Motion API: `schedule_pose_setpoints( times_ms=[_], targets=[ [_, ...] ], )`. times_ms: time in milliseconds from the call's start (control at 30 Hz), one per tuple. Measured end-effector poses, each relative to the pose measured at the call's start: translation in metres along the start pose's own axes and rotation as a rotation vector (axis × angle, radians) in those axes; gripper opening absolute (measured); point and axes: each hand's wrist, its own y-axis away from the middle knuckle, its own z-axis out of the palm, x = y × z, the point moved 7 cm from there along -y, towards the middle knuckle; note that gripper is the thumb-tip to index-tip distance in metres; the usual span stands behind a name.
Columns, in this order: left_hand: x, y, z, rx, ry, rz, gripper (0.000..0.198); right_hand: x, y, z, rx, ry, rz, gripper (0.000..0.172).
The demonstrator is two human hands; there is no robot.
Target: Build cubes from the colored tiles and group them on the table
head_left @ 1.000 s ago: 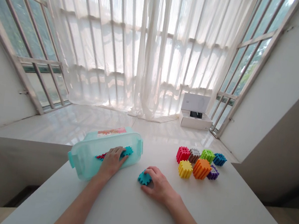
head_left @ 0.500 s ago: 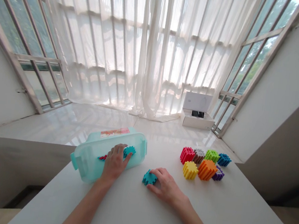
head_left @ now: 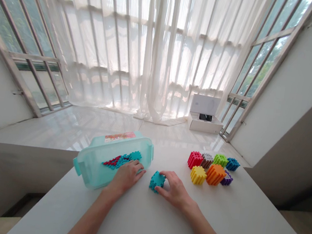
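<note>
My right hand (head_left: 175, 188) grips a teal interlocking block (head_left: 157, 181) between thumb and fingers, on the white table. The block has notched edges and looks like a partly built cube. To its left, my left hand (head_left: 128, 174) is over the near rim of a translucent aqua bin (head_left: 88, 179), its fingers closed together. Whatever is in those fingers is hidden; only a pale sliver shows by the thumb. Inside the bin lie several teal notched pieces (head_left: 123, 160) and red notched pieces (head_left: 112, 161).
Right of my hands stand finished-looking cubes: red (head_left: 195, 160), yellow (head_left: 198, 175), orange (head_left: 215, 175), grey-brown (head_left: 206, 160), green (head_left: 220, 160), blue (head_left: 233, 164) and purple (head_left: 227, 178). An open white box (head_left: 204, 124) holding a phone (head_left: 205, 117) sits on the sill before a sheer curtain (head_left: 158, 57).
My left hand has moved from inside the bin to its near right rim, uncovering the teal and red pieces. My right hand has turned the teal block slightly.
</note>
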Motion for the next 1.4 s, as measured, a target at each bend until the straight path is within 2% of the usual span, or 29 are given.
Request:
schedule_pose_setpoints(
  times_ms=[133,200,267,367,433,500,633,733,833,900,967,1033,1100,1167,1267,1400],
  targets=[
    [0.003,0.0,-0.007,0.014,0.059,-0.018,0.029,0.002,0.0,-0.006,0.079,-0.072,0.02,0.043],
    [0.008,0.001,-0.012,0.039,0.203,-0.01,0.03,0.002,0.0,-0.007,0.089,-0.116,0.033,0.042],
    [0.015,0.001,-0.017,0.029,0.448,0.012,0.027,0.001,-0.001,-0.009,0.094,-0.182,0.048,0.04],
    [0.031,0.002,-0.017,-0.107,0.824,0.041,0.033,-0.001,-0.003,-0.009,0.075,-0.327,0.073,0.035],
    [0.041,0.004,-0.013,-0.223,0.971,0.048,0.04,-0.001,-0.004,-0.007,0.047,-0.428,0.084,0.033],
    [0.047,0.006,-0.01,-0.293,1.039,0.039,0.039,-0.001,-0.004,-0.005,0.019,-0.503,0.091,0.034],
    [0.052,0.007,-0.008,-0.309,1.092,0.023,0.031,-0.001,-0.003,-0.001,-0.024,-0.555,0.099,0.037],
    [0.051,0.007,-0.013,-0.308,1.065,0.054,0.027,-0.003,-0.002,0.0,-0.047,-0.537,0.099,0.042],
    [0.032,0.006,-0.021,-0.254,0.952,0.012,0.027,-0.004,-0.002,-0.004,-0.025,-0.436,0.087,0.045],
    [0.007,0.003,-0.029,-0.127,0.865,-0.063,0.027,-0.003,-0.002,-0.01,0.017,-0.311,0.076,0.042],
    [-0.022,0.003,-0.04,0.063,0.768,-0.148,0.029,-0.003,-0.002,-0.014,0.043,-0.161,0.055,0.037],
    [-0.049,0.005,-0.049,0.241,0.591,-0.228,0.028,-0.005,-0.002,-0.015,0.031,-0.018,0.013,0.033],
    [-0.067,0.008,-0.053,0.334,0.401,-0.283,0.026,-0.007,-0.001,-0.013,-0.013,0.084,-0.029,0.034],
    [-0.078,0.011,-0.05,0.333,0.275,-0.32,0.024,-0.009,0.001,-0.009,-0.067,0.135,-0.041,0.041],
    [-0.087,0.012,-0.041,0.244,0.181,-0.357,0.024,-0.007,0.003,-0.003,-0.131,0.156,-0.014,0.052],
    [-0.087,0.012,-0.032,0.139,0.092,-0.374,0.025,-0.006,0.004,0.002,-0.159,0.165,-0.001,0.049]
  ],
)
